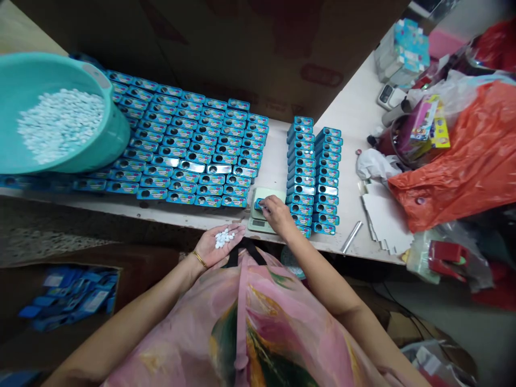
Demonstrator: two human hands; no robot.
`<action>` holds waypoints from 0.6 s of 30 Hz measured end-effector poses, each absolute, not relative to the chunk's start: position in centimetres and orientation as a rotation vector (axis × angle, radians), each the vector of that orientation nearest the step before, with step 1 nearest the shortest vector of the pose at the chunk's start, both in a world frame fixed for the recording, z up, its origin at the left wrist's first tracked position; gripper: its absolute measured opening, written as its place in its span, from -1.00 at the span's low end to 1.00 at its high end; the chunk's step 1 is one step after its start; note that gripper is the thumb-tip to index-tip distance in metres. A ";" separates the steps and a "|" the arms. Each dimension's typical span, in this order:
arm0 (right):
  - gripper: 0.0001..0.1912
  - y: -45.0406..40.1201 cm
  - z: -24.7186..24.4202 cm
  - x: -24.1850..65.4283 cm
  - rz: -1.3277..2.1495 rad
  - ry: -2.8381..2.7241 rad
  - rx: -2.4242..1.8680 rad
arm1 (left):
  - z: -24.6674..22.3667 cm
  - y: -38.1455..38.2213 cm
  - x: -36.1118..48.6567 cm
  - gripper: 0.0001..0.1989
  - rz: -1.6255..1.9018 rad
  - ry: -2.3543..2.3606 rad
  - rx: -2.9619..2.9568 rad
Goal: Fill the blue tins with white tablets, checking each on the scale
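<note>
My left hand [221, 244] is palm up just off the table's front edge, fairly flat, with a small pile of white tablets [224, 238] lying on it. Over the pale green kitchen scale [258, 221], my right hand [277, 214] has its fingers drawn together at a small blue tin [258, 203]. That tin rests on the scale's plate and is partly covered by the fingers. Whether they grip the tin or pinch a tablet is hidden.
Many blue tins [189, 142] stand in rows on the left, more tins [301, 161] in two columns right of the scale. A turquoise tub [116, 129] holds white tablets. A metal tube [352, 237], white card sheets [385, 212] and an orange bag [463, 161] lie right; a blue-filled carton [116, 290] sits below left.
</note>
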State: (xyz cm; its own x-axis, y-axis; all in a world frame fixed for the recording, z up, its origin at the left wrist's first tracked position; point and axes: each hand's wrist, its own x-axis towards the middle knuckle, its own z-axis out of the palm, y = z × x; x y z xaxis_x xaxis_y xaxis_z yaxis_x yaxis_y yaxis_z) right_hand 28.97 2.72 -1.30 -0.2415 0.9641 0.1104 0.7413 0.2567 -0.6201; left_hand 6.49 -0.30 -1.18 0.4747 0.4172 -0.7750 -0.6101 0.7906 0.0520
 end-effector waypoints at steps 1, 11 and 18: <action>-0.76 2.9 -1.5 29.1 0.623 -2.065 -1.543 | -1.2 -0.3 6.5 -0.76 0.637 0.872 -0.247; -0.82 2.5 1.2 30.2 0.652 -1.596 -1.547 | -1.4 -0.5 5.8 -0.76 0.657 0.864 -0.259; -0.85 2.5 3.7 29.8 0.710 -1.486 -1.478 | -1.3 -0.1 6.0 -0.76 0.646 0.851 -0.266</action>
State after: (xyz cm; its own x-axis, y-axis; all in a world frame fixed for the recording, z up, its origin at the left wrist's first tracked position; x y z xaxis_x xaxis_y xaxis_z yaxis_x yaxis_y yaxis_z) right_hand 29.77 2.50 3.75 0.1146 0.9740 0.1952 0.4605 0.1220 -0.8793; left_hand 5.96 -0.08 -1.30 0.4850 0.4211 -0.7665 -0.6254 0.7796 0.0326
